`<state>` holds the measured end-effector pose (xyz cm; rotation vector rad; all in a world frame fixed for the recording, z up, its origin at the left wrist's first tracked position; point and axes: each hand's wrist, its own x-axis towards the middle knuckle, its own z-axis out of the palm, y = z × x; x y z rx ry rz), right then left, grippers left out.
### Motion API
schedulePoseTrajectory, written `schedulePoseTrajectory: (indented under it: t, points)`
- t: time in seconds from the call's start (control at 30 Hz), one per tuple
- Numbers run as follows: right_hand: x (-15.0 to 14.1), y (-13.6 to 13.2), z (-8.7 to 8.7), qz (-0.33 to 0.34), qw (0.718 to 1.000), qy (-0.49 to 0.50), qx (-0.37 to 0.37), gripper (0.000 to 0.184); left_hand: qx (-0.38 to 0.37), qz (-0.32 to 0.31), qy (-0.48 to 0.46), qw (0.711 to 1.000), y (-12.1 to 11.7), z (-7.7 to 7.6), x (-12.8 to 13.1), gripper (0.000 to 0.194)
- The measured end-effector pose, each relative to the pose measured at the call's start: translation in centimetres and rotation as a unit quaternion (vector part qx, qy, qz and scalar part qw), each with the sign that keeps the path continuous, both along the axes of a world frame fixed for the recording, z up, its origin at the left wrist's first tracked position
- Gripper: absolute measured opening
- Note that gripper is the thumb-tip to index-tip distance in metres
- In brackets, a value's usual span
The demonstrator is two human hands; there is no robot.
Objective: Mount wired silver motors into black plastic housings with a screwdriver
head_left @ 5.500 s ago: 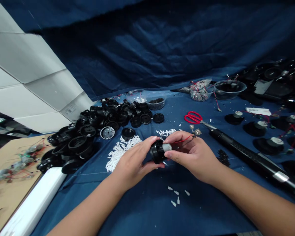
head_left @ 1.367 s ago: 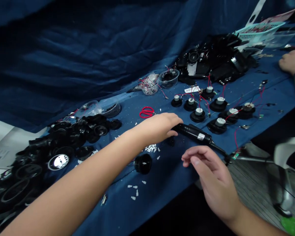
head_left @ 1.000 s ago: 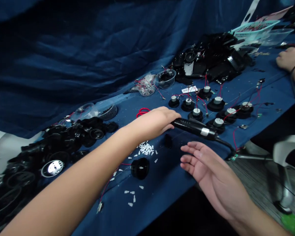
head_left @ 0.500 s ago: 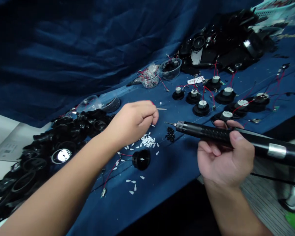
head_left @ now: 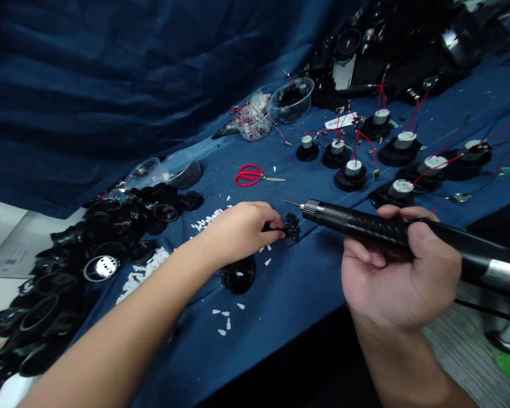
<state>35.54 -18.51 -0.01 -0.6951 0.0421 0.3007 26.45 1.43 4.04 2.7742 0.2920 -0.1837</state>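
Note:
My right hand (head_left: 397, 272) is wrapped around a long black electric screwdriver (head_left: 365, 222), held level above the table edge with its bit pointing left. My left hand (head_left: 242, 229) reaches across the blue cloth, its fingertips pinched at a small heap of black screws (head_left: 292, 225). What the fingertips hold is too small to make out. A black round housing (head_left: 239, 274) with a motor lies on the cloth just below my left wrist. White plastic bits (head_left: 141, 271) are scattered around it.
A big pile of black round housings (head_left: 110, 238) fills the left. Red scissors (head_left: 250, 174) lie behind my left hand. Several motor assemblies with red wires (head_left: 399, 148) stand at the right. Clear bowls (head_left: 291, 99) and more black parts (head_left: 391, 45) sit farther back.
My right hand took up the screwdriver from the table and holds it. My left hand left the tool, lifted, then dropped to the screw heap. The view swung right.

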Motion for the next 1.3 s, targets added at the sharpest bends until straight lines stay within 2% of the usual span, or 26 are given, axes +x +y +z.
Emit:
schedulePoseTrajectory:
  t: [0.2, 0.37, 0.5, 0.63, 0.77, 0.87, 0.97, 1.1, 1.2, 1.3]
  points:
    - [0.1, 0.3, 0.1, -0.016, 1.000, -0.002, -0.006, 0.009, -0.008, 0.018, 0.004, 1.000, -0.4, -0.3, 0.4, 0.014]
    - [0.2, 0.7, 0.1, -0.051, 0.999, -0.010, -0.009, 0.016, 0.011, 0.022, 0.001, 1.000, -0.6, -0.6, 0.4, 0.016]
    - [0.1, 0.5, 0.1, -0.040, 0.999, -0.013, -0.013, 0.018, 0.017, 0.020, -0.020, 0.999, -0.7, 0.0, 0.0, 0.014]
    - [0.2, 0.5, 0.1, -0.046, 0.999, -0.005, -0.021, 0.019, 0.002, 0.070, -0.106, 0.992, -1.4, 2.2, -2.8, 0.011]
    - [0.2, 0.3, 0.1, -0.028, 0.999, -0.007, -0.023, 0.020, -0.020, 0.157, -0.183, 0.970, -3.1, 3.4, -8.1, 0.006]
    - [-0.2, -0.3, -0.1, 0.013, 0.999, -0.016, -0.025, 0.019, -0.042, 0.189, -0.236, 0.952, -4.4, 2.6, -12.0, 0.011]
    - [-1.1, -1.0, -0.4, 0.073, 0.997, -0.006, -0.031, 0.019, -0.049, 0.180, -0.282, 0.941, -5.5, 0.9, -14.3, 0.017]
    - [-2.6, -1.5, -0.6, 0.153, 0.988, -0.014, -0.035, 0.021, -0.065, 0.163, -0.322, 0.930, -6.0, -0.9, -15.1, 0.020]
    - [-3.1, -1.2, -0.9, 0.214, 0.976, -0.033, -0.030, 0.022, -0.087, 0.167, -0.323, 0.927, -5.9, -1.5, -15.3, 0.020]
    - [-3.1, -0.9, -1.5, 0.235, 0.970, -0.046, -0.046, 0.024, -0.088, 0.169, -0.323, 0.927, -5.8, -1.9, -15.7, 0.023]
